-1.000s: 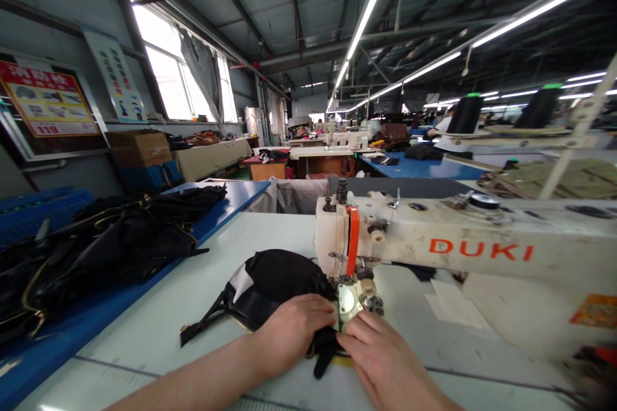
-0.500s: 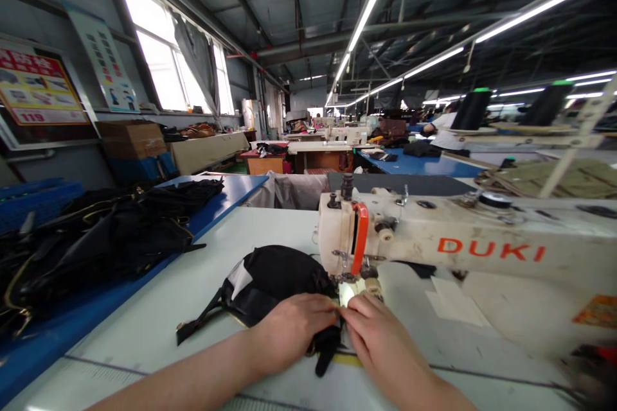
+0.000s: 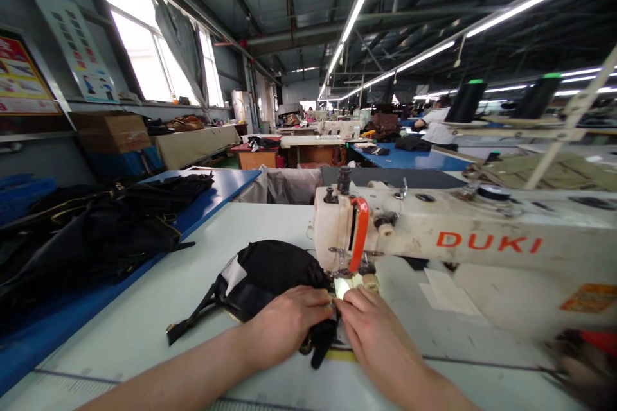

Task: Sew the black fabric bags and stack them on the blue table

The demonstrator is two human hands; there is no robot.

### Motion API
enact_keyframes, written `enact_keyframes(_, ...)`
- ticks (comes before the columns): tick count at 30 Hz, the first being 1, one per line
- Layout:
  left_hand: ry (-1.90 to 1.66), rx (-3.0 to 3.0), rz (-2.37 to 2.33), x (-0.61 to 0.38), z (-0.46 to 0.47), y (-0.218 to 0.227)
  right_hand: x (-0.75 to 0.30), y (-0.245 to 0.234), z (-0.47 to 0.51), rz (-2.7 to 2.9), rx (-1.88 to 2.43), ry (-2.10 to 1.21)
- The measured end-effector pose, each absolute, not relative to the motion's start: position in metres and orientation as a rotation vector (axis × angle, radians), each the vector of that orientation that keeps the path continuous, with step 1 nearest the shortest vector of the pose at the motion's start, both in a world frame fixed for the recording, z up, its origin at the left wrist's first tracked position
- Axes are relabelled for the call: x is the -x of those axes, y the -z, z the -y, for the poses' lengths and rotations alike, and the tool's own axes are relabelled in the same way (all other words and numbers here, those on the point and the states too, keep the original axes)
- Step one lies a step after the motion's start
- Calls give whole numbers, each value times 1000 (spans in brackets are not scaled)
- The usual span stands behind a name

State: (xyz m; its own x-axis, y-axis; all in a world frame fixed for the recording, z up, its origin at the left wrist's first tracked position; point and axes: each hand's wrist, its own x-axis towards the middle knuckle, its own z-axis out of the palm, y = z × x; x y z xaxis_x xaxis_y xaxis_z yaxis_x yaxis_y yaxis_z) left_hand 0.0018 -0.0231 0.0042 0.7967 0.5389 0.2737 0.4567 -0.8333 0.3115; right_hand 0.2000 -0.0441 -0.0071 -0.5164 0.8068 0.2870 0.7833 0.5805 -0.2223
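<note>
A black fabric bag [image 3: 277, 263] lies on the pale sewing table, its right edge at the needle area of a white sewing machine [image 3: 405, 225]. My left hand [image 3: 292, 320] rests over the bag's near right side, fingers closed on its edge. My right hand [image 3: 373, 327] meets it just in front of the lit presser foot, fingers pinched at the same edge; the fingertips partly hide the fabric there. A strap [image 3: 193, 314] with a metal fitting trails left from the bag, and a short black tab [image 3: 321, 347] hangs out between my hands.
On the left, a blue table [image 3: 159, 266] carries a heap of black bags [image 3: 91, 231] with gold zips. Thread cones [image 3: 465, 101] stand on the right behind the machine, near olive fabric [image 3: 520, 167]. A white paper piece [image 3: 448, 292] lies under the machine arm.
The whole view has shifted slightly, so things sit a little further left and higher. Both hands stay at the bag's edge by the needle, with almost no visible movement of the bag.
</note>
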Motion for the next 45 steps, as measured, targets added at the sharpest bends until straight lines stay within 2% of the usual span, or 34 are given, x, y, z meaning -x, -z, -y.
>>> enact_keyframes(18,-473,-2736,-917,-5,25,0,-198,3,43,2480,1290,63)
enact_keyframes(29,-510,-2729,-903,1,44,0,-199,6,47,2470,1222,-107)
enact_keyframes(38,-494,-2735,-955,-5,18,5,-198,2,42,2453,1260,31)
enact_keyframes(45,-480,-2735,-913,-4,23,2,-200,2,45,2467,1287,-13)
